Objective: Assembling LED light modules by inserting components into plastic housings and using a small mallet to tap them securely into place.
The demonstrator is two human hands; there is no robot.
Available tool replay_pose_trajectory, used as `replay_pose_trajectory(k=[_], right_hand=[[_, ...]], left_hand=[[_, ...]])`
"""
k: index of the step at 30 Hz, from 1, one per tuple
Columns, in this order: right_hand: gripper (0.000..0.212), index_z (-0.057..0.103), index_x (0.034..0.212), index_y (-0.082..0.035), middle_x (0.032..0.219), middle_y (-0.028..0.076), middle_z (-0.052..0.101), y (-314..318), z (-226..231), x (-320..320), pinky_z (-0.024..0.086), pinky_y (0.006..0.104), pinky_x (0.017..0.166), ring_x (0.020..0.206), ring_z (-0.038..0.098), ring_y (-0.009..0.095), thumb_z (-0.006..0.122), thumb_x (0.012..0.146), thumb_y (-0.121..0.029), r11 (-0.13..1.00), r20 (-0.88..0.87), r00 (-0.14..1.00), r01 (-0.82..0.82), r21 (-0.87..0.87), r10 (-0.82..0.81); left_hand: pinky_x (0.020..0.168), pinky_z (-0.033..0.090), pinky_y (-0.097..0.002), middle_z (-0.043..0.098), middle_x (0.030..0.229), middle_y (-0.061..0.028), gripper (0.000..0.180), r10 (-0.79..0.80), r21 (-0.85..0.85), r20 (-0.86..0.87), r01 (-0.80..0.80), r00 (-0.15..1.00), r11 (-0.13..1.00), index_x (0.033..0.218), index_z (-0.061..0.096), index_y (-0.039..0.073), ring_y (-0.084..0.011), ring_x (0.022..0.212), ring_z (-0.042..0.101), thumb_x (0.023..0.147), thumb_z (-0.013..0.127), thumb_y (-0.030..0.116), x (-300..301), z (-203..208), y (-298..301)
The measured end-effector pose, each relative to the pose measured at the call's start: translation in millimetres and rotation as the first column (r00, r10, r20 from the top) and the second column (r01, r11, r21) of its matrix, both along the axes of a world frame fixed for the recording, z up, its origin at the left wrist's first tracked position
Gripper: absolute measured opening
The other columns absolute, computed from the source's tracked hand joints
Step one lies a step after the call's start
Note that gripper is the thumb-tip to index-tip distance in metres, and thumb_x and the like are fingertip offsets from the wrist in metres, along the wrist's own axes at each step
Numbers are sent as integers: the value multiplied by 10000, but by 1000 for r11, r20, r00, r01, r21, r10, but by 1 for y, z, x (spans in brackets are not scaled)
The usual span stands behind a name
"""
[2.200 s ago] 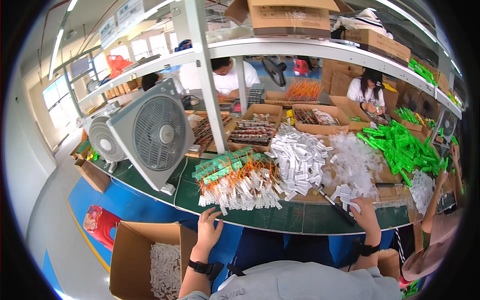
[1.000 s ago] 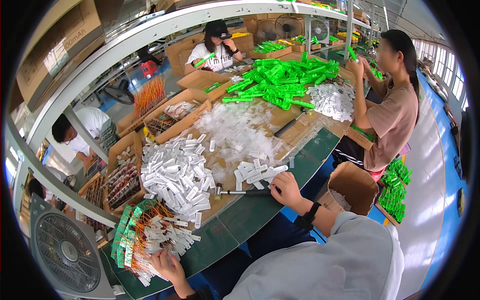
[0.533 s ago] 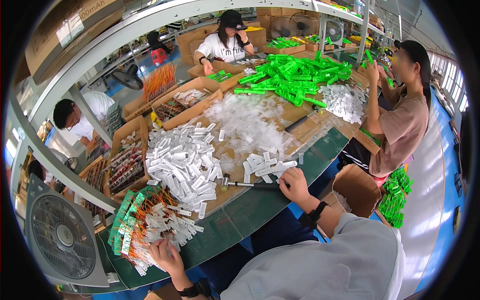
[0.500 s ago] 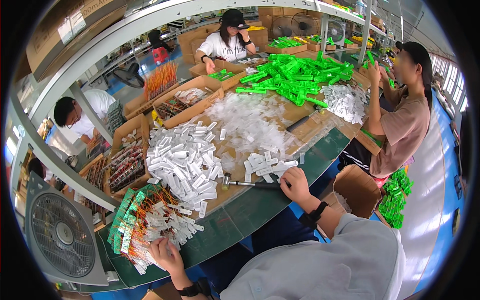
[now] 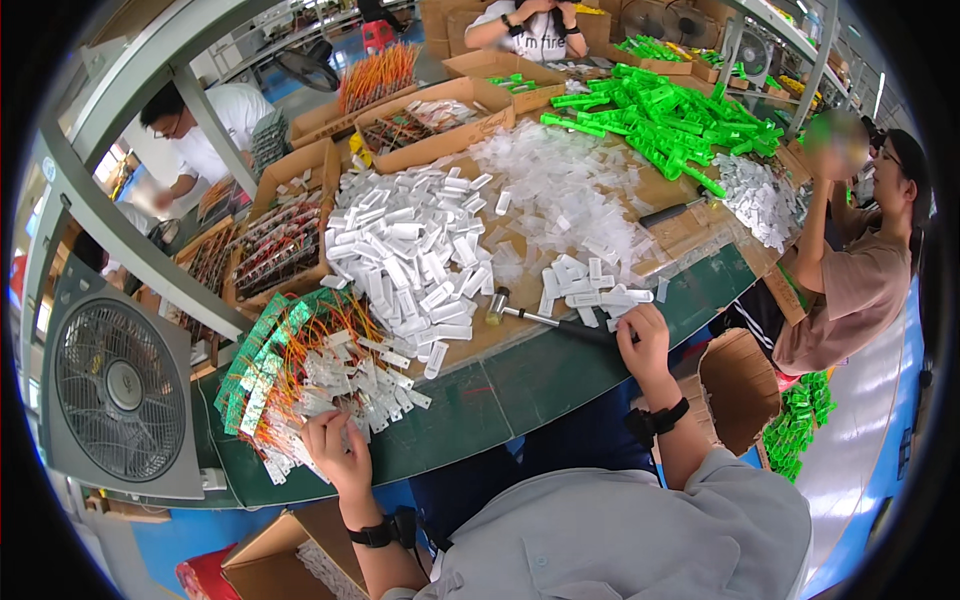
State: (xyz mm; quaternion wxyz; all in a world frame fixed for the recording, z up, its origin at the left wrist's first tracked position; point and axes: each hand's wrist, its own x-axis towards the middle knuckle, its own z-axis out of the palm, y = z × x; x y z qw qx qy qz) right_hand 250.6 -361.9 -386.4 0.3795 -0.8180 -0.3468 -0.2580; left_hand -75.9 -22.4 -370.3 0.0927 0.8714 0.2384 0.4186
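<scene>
My left hand (image 5: 338, 452) is closed, fingers curled, at the front edge of a heap of white strips (image 5: 385, 385) with orange and red wires. What its fingertips hold is hidden. Green circuit boards (image 5: 262, 350) lie behind that heap. Over at the right, my right hand (image 5: 645, 342) is closed at a white plastic casing (image 5: 628, 297), its fingertips against the casing's near side. That casing lies at the edge of a small group of casings (image 5: 572, 280). A hammer (image 5: 535, 318) lies beside this hand, its black handle reaching toward the fingers. A large pile of white casings (image 5: 405, 250) fills the middle.
Thin clear pieces (image 5: 560, 190) cover the cardboard behind. Green plastic parts (image 5: 670, 115) are heaped farther back. A black-handled tool (image 5: 668, 214) lies near them. Cardboard boxes (image 5: 440, 135) line the far left side. A fan (image 5: 122, 385) stands at left. Co-workers sit around the table.
The view has shifted, so the table appears farther right and higher. My hands stay near the same heaps. The person at the back has raised the lowered hand from the box.
</scene>
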Motion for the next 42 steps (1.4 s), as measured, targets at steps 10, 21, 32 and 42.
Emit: replay_pose_trajectory(k=[10, 21, 32, 42], right_hand=[[74, 587, 775, 1, 801, 137, 582, -5, -3, 2, 459, 433, 710, 777, 577, 351, 654, 800, 21, 999, -12, 1000, -6, -51, 6], [75, 584, 772, 9, 785, 131, 578, -1, 0, 1, 449, 409, 690, 752, 562, 323, 638, 811, 42, 999, -51, 999, 8, -45, -10], [96, 540, 772, 0, 768, 138, 538, -4, -2, 5, 420, 418, 693, 744, 531, 339, 621, 811, 36, 998, -60, 998, 4, -65, -8], [122, 527, 782, -25, 795, 131, 533, 2, 4, 2, 401, 444, 691, 760, 525, 349, 638, 798, 24, 996, -11, 1000, -7, -87, 6]], left_hand=[[869, 462, -449, 640, 1017, -120, 195, 26, -15, -11, -26, 1000, 1000, 963, 707, 36, -340, 963, 569, 776, 687, -17, 2, -3, -1], [864, 464, -445, 642, 1014, -118, 192, 44, 6, -73, -43, 996, 999, 961, 706, 46, -336, 961, 574, 779, 690, -12, 4, -2, -1], [891, 461, -444, 689, 1010, -153, 208, 54, 115, -80, -44, 995, 992, 1029, 686, -2, -353, 940, 626, 824, 655, -24, 5, 71, 25], [894, 471, -469, 666, 1025, -123, 189, 417, 346, -272, -317, 867, 883, 1054, 713, 46, -319, 980, 636, 889, 715, 138, -1, 91, 154]])
